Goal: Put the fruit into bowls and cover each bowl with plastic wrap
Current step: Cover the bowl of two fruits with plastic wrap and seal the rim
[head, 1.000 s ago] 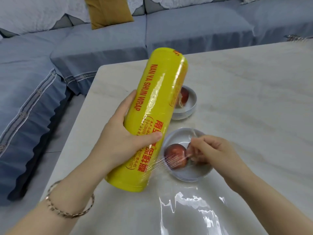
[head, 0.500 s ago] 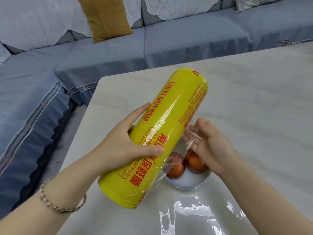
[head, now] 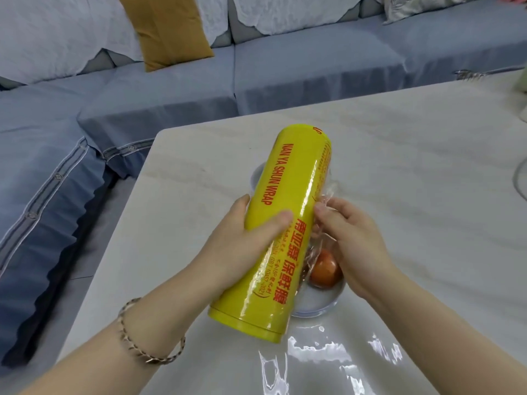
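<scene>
Swung rightward over the near bowl and its fruit, the plastic wrap roll is gripped by my left hand; my right hand pinches the film to draw a sheet.

It was a home living room: a blue-grey sofa with a mustard cushion stood beyond a marble-topped table.

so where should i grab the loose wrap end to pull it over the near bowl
Probably pinch the loose film at its crumpled edge, coming from the right of the yellow roll. The edge peels off that side, the left hand wraps the roll's middle from the left, and the near bowl lies below on the right. The right hand pinches there.
</scene>
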### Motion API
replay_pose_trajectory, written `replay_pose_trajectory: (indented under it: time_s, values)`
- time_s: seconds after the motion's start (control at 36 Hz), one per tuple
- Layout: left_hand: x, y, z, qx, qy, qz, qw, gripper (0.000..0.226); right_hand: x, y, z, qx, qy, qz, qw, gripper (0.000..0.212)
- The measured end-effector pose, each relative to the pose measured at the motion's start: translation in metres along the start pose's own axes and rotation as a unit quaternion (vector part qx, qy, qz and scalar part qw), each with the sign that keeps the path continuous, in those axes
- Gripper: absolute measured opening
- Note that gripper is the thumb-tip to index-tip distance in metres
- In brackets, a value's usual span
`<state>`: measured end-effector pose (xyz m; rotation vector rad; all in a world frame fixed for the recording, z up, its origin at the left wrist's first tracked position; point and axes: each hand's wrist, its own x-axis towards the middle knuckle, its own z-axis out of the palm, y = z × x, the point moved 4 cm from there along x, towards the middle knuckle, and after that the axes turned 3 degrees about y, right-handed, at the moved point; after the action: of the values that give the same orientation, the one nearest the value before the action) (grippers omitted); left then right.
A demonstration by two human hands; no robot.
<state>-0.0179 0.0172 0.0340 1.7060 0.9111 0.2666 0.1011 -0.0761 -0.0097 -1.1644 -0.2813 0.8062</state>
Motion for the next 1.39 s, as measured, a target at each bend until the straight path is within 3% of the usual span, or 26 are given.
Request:
replay_pose_trajectory:
  time_s: [0.14, 0.19, 0.28, 0.44, 0.53, 0.56, 0.67, 0.75, 0.86, 1.03, 1.17, 1.28, 1.33, 1.39]
  values:
    - [0.009, 0.002, 0.006, -0.101, -0.075, -0.08, 0.989, 0.038, 0.005, -0.011, -0.005, 0.029, -0.016, 0.013, 0.999, 0.018]
    - [0.011, 0.001, 0.01, -0.123, -0.106, -0.096, 0.982, 0.053, 0.006, -0.017, -0.005, 0.048, -0.026, 0.023, 0.998, 0.018]
    - [0.015, -0.002, 0.01, -0.161, -0.097, -0.103, 0.977, 0.079, 0.006, -0.021, -0.008, 0.053, -0.033, 0.029, 0.998, 0.013]
    - [0.013, -0.007, 0.008, -0.183, -0.105, -0.127, 0.969, 0.088, 0.001, -0.016, -0.019, -0.036, -0.041, 0.037, 0.998, 0.018]
    - [0.005, -0.003, 0.019, -0.225, -0.172, -0.16, 0.946, 0.05, 0.001, -0.009, -0.021, -0.077, -0.025, 0.029, 0.996, 0.014]
    - [0.003, -0.004, 0.022, -0.223, -0.176, -0.161, 0.945, 0.048, 0.001, -0.008, -0.022, -0.095, -0.015, 0.021, 0.995, 0.013]
    - [0.006, -0.01, 0.022, -0.18, -0.109, -0.12, 0.97, 0.083, 0.004, -0.01, -0.031, -0.19, 0.063, -0.044, 0.979, 0.014]
    - [0.002, -0.008, 0.017, -0.154, -0.048, -0.091, 0.983, 0.079, 0.003, -0.011, -0.042, -0.266, 0.124, -0.089, 0.952, 0.015]
    - [-0.008, -0.002, 0.019, -0.133, -0.009, -0.051, 0.99, 0.075, -0.001, -0.009, -0.048, -0.324, 0.148, -0.11, 0.928, 0.011]
    - [-0.015, -0.011, 0.015, -0.172, 0.028, -0.061, 0.983, 0.076, -0.006, -0.011, -0.057, -0.234, 0.134, -0.025, 0.963, 0.017]
    - [-0.011, -0.014, 0.012, -0.15, 0.078, -0.056, 0.984, 0.088, -0.014, -0.024, -0.054, -0.322, 0.146, -0.106, 0.929, 0.02]
    - [-0.007, -0.015, 0.004, -0.136, 0.105, -0.054, 0.984, 0.09, -0.024, -0.03, -0.048, -0.279, 0.137, -0.136, 0.941, 0.018]
    - [-0.007, -0.013, 0.001, -0.131, 0.102, -0.056, 0.985, 0.09, -0.022, -0.027, -0.049, -0.247, 0.136, -0.11, 0.953, 0.013]
    - [-0.007, -0.012, 0.0, -0.127, 0.094, -0.056, 0.986, 0.088, -0.017, -0.016, -0.049, -0.181, 0.1, -0.024, 0.978, 0.017]
